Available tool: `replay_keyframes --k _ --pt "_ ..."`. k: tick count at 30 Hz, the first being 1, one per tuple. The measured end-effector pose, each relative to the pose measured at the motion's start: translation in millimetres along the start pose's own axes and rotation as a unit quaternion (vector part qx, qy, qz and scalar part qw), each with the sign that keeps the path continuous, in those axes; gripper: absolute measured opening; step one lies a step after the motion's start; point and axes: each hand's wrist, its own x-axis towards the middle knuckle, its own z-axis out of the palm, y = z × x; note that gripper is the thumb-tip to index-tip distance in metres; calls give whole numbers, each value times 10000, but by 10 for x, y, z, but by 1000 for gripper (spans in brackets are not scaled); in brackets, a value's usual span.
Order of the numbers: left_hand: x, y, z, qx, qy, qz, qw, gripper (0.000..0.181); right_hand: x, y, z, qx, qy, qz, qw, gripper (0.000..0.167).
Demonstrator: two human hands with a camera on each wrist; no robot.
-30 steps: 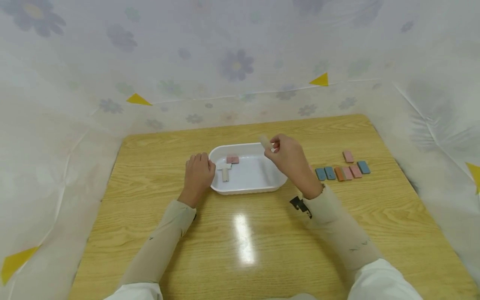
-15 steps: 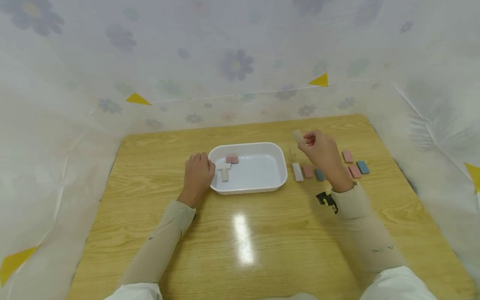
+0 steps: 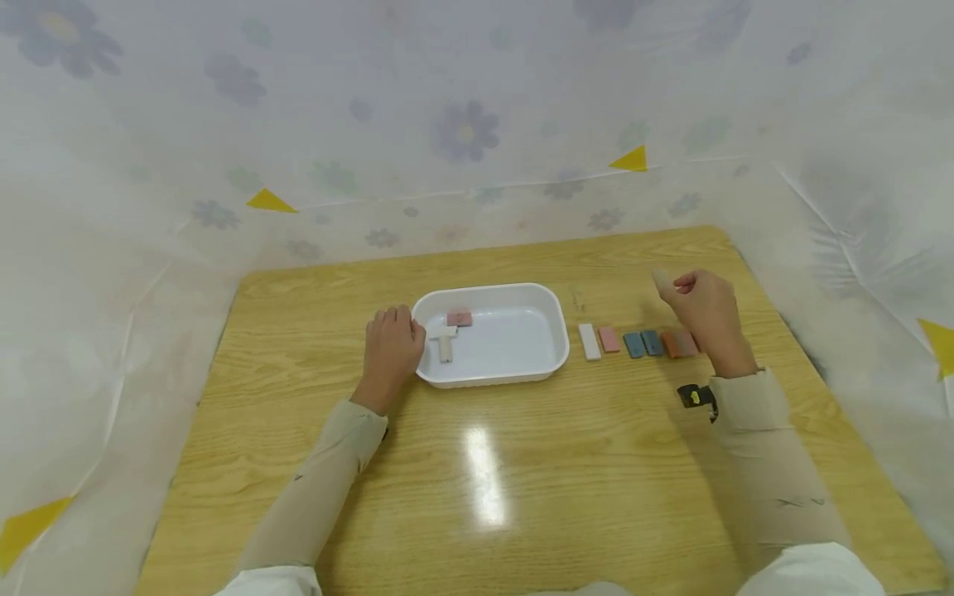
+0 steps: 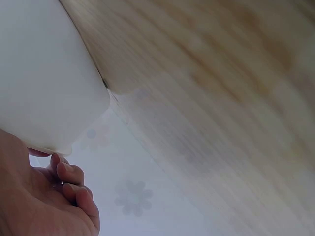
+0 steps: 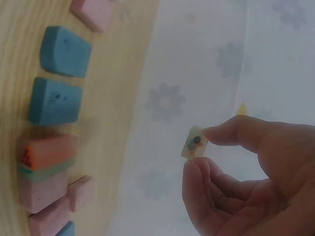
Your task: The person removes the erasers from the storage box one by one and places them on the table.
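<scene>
At the left end of the white tray (image 3: 492,379), the left hand (image 3: 392,348) grips the rim; the left wrist view shows its fingers curled under the tray's edge (image 4: 54,147). Raised over the table's right side, the right hand (image 3: 708,314) pinches a small pale block (image 3: 662,284) between thumb and fingertips. That block (image 5: 194,143) shows a dark and coloured mark in the right wrist view. Inside the tray lie a pink block (image 3: 459,318), a white one (image 3: 445,332) and an off-white one (image 3: 445,348), the last two touching.
Right of the tray, a row on the table holds a white block (image 3: 590,341), a pink block (image 3: 609,339), two blue blocks (image 3: 634,344), an orange one (image 3: 672,345) and more pink ones. A patterned sheet (image 3: 462,190) stands behind the table.
From above the tray's right end, the right hand has moved right with the pale block, over the row's right part. The left hand has stayed on the rim.
</scene>
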Motion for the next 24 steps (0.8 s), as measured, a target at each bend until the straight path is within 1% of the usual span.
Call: replay_keyframes --k 6,12,17,24 --pt "2 -2 7 30 -11 2 10000 22 13 319 53 -201 -61 251 9995 45" --pt "-6 -4 6 30 8 1 10000 21 25 543 133 -366 -58 391 9985 45" --pt "-7 -4 8 23 9 -14 10000 21 24 650 202 -504 -58 309 9982 44" --pt "0 -12 22 9 39 13 10000 21 48 706 281 -682 129 374 9969 46"
